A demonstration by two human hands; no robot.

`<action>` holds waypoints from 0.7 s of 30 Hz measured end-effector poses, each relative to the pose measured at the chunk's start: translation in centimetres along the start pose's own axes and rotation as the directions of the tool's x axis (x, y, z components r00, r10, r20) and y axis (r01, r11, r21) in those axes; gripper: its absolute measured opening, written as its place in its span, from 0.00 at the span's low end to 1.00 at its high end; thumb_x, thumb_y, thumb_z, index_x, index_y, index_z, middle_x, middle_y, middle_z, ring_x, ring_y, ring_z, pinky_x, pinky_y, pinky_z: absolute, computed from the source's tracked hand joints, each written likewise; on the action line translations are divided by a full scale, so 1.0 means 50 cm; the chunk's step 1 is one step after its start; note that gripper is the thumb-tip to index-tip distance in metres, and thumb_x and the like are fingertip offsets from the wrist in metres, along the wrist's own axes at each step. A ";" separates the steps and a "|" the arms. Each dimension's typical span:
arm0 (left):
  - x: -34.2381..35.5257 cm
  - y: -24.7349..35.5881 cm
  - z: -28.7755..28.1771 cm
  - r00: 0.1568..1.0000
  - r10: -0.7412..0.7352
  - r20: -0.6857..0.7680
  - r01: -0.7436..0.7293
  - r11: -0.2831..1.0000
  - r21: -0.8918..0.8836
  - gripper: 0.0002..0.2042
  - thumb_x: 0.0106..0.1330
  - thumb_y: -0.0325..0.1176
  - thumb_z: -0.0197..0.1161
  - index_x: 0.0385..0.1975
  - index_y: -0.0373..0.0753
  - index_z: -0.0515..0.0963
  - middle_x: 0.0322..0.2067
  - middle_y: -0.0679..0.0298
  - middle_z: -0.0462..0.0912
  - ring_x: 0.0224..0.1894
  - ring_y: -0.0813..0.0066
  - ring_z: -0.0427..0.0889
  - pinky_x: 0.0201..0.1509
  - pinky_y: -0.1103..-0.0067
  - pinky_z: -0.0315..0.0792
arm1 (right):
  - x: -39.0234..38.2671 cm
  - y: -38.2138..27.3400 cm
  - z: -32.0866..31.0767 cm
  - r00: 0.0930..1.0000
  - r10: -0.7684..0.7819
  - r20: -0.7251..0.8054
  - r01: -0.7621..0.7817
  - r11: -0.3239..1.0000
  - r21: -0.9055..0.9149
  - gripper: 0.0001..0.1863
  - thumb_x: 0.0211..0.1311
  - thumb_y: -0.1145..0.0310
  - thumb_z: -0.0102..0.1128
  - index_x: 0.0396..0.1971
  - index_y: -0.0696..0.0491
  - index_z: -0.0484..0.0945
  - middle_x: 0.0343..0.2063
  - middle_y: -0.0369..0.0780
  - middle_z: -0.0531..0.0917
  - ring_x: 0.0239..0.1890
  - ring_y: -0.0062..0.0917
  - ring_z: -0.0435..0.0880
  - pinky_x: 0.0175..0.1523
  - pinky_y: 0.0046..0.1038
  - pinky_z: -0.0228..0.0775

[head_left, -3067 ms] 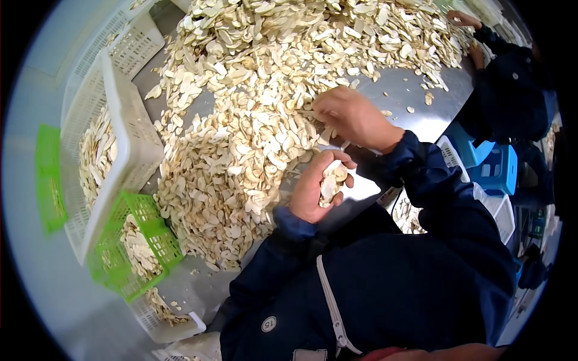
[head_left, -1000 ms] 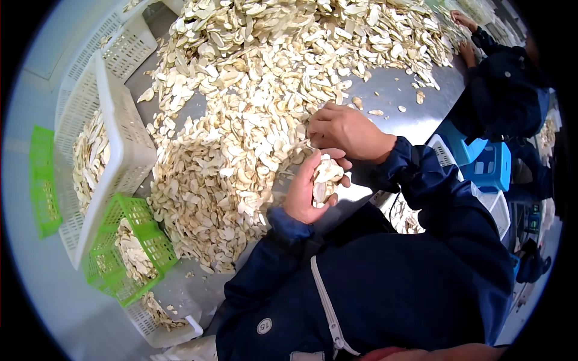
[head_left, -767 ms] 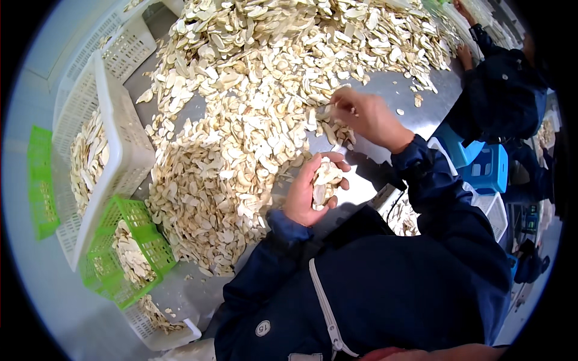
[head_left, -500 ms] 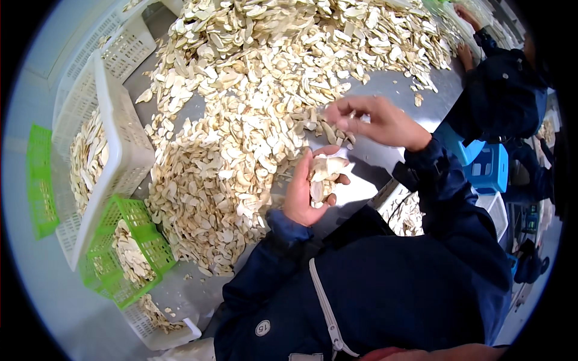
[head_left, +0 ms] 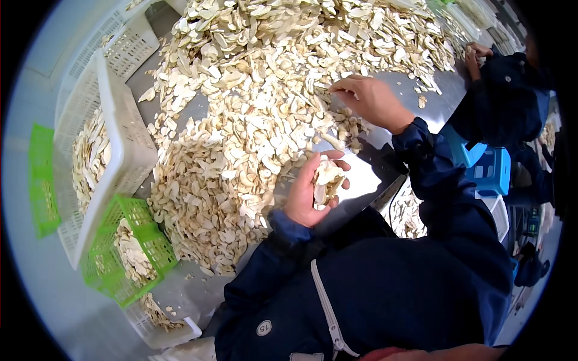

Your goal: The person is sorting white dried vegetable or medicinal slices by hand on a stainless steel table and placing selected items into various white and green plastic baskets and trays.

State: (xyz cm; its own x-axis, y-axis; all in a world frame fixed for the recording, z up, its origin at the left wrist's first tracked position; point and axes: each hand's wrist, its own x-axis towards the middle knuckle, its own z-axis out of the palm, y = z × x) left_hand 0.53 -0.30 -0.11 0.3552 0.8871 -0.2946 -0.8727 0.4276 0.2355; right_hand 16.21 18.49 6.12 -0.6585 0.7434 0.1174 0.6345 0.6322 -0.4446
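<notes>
A big heap of pale, dried-looking slices [head_left: 241, 144], much like mushroom slices, spreads over the metal table. In front of my body, my left hand [head_left: 303, 195] is closed around a small handful of slices [head_left: 327, 180], with thumb and fingers curled about them. Farther away and to the right, my right hand [head_left: 374, 102] hovers at the heap's right edge, palm down. Its fingers are bent and pressed together at the slices; whatever is between the fingertips is hidden. A few loose slices [head_left: 346, 135] lie between the two hands.
At left stands a large white basket [head_left: 123, 126] of slices, with a green basket [head_left: 147, 240] and a smaller white basket [head_left: 159, 343] nearer me. A container of slices [head_left: 408, 213] sits by my right forearm. Another person [head_left: 503, 102] works at right, beside a blue crate [head_left: 497, 168].
My right hand has moved farther away over the heap's edge, fingers closer together. My left hand stays nearly in place, its slices shifted slightly. The other person's hands have come together.
</notes>
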 end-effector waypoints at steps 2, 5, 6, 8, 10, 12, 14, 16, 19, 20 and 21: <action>0.000 -0.001 0.005 0.999 0.033 0.029 -0.034 0.998 0.057 0.23 0.78 0.50 0.46 0.56 0.36 0.74 0.42 0.59 0.81 0.37 0.71 0.84 0.18 0.83 0.75 | 0.015 -0.016 0.025 0.999 -0.043 -0.017 0.043 0.999 0.017 0.11 0.65 0.66 0.60 0.45 0.52 0.84 0.36 0.44 0.86 0.39 0.40 0.85 0.44 0.38 0.77; 0.002 -0.004 0.001 0.999 0.033 0.034 -0.034 0.998 0.050 0.23 0.78 0.50 0.46 0.56 0.36 0.74 0.42 0.59 0.81 0.37 0.71 0.84 0.18 0.83 0.75 | 0.025 -0.031 0.059 0.995 -0.081 -0.057 0.067 0.974 -0.215 0.14 0.60 0.60 0.65 0.42 0.50 0.84 0.32 0.42 0.84 0.38 0.39 0.84 0.43 0.38 0.76; 0.001 -0.003 0.002 0.999 0.036 0.032 -0.037 0.998 0.049 0.23 0.78 0.50 0.46 0.56 0.36 0.74 0.42 0.59 0.81 0.37 0.71 0.84 0.18 0.83 0.75 | 0.028 -0.032 0.060 0.995 -0.084 -0.057 0.070 0.974 -0.214 0.14 0.60 0.60 0.65 0.42 0.50 0.84 0.32 0.42 0.84 0.38 0.39 0.84 0.43 0.38 0.76; -0.001 -0.001 0.004 0.999 0.031 0.010 -0.031 0.999 0.042 0.23 0.78 0.50 0.47 0.56 0.36 0.74 0.42 0.58 0.81 0.37 0.71 0.84 0.18 0.83 0.75 | 0.033 -0.031 0.059 0.993 -0.066 0.099 0.078 0.989 -0.123 0.14 0.62 0.59 0.65 0.42 0.51 0.83 0.32 0.42 0.85 0.37 0.38 0.85 0.43 0.35 0.77; -0.003 -0.002 0.004 0.999 0.038 0.013 -0.039 0.999 0.034 0.23 0.78 0.50 0.47 0.56 0.35 0.74 0.41 0.58 0.81 0.37 0.70 0.84 0.18 0.83 0.75 | 0.029 -0.028 0.044 0.991 -0.015 0.135 0.009 0.999 0.050 0.13 0.63 0.59 0.64 0.42 0.51 0.82 0.33 0.43 0.85 0.36 0.37 0.85 0.43 0.34 0.77; -0.002 -0.003 0.002 0.999 0.041 0.019 -0.042 0.999 0.028 0.23 0.78 0.50 0.47 0.56 0.35 0.74 0.41 0.58 0.81 0.37 0.70 0.84 0.18 0.83 0.75 | 0.018 -0.010 0.024 0.984 0.034 0.175 -0.072 0.973 0.218 0.13 0.65 0.59 0.63 0.42 0.52 0.82 0.34 0.43 0.85 0.36 0.36 0.86 0.44 0.32 0.77; -0.004 -0.002 -0.005 0.999 0.043 0.031 -0.043 0.999 0.001 0.23 0.78 0.50 0.47 0.56 0.35 0.74 0.42 0.58 0.81 0.37 0.70 0.84 0.18 0.83 0.76 | 0.019 0.028 0.008 0.982 0.186 0.023 -0.186 0.959 0.214 0.13 0.67 0.60 0.61 0.44 0.53 0.81 0.35 0.45 0.86 0.36 0.35 0.86 0.44 0.31 0.76; -0.003 -0.005 0.002 0.999 0.032 0.029 -0.032 0.999 0.002 0.22 0.78 0.49 0.47 0.56 0.35 0.74 0.42 0.56 0.81 0.37 0.68 0.83 0.17 0.82 0.74 | 0.012 0.097 -0.012 0.976 0.213 -0.050 -0.207 0.972 0.109 0.13 0.67 0.60 0.61 0.44 0.53 0.81 0.35 0.45 0.86 0.36 0.39 0.86 0.43 0.34 0.77; 0.001 -0.005 0.004 1.000 0.020 0.007 -0.020 1.000 0.013 0.22 0.79 0.48 0.46 0.56 0.36 0.73 0.43 0.55 0.81 0.37 0.67 0.83 0.16 0.82 0.72 | 0.002 0.134 0.004 0.977 0.150 -0.150 -0.159 0.986 -0.051 0.14 0.67 0.61 0.59 0.45 0.53 0.81 0.34 0.46 0.86 0.36 0.43 0.86 0.43 0.37 0.77; 0.003 -0.005 0.003 1.000 0.012 -0.007 -0.012 1.000 0.021 0.22 0.79 0.48 0.46 0.57 0.36 0.73 0.44 0.55 0.81 0.37 0.66 0.83 0.16 0.81 0.73 | -0.001 0.138 0.009 0.982 0.070 -0.174 -0.091 0.989 -0.114 0.14 0.67 0.62 0.59 0.46 0.53 0.81 0.33 0.46 0.86 0.36 0.44 0.86 0.43 0.37 0.77; 0.005 -0.004 0.000 1.000 0.010 -0.006 -0.010 1.000 0.023 0.22 0.79 0.48 0.46 0.57 0.36 0.73 0.44 0.55 0.81 0.37 0.66 0.83 0.16 0.81 0.73 | -0.005 0.118 0.012 0.994 0.048 -0.099 -0.061 0.990 -0.129 0.13 0.68 0.64 0.56 0.47 0.54 0.80 0.33 0.46 0.86 0.37 0.44 0.86 0.43 0.38 0.77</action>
State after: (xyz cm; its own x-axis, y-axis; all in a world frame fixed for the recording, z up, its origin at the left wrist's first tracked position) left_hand 0.80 -0.17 -0.22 0.3443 0.8903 -0.2982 -0.8682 0.4228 0.2598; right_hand 19.88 21.94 2.94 -0.5837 0.7909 0.1836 0.7203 0.6088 -0.3324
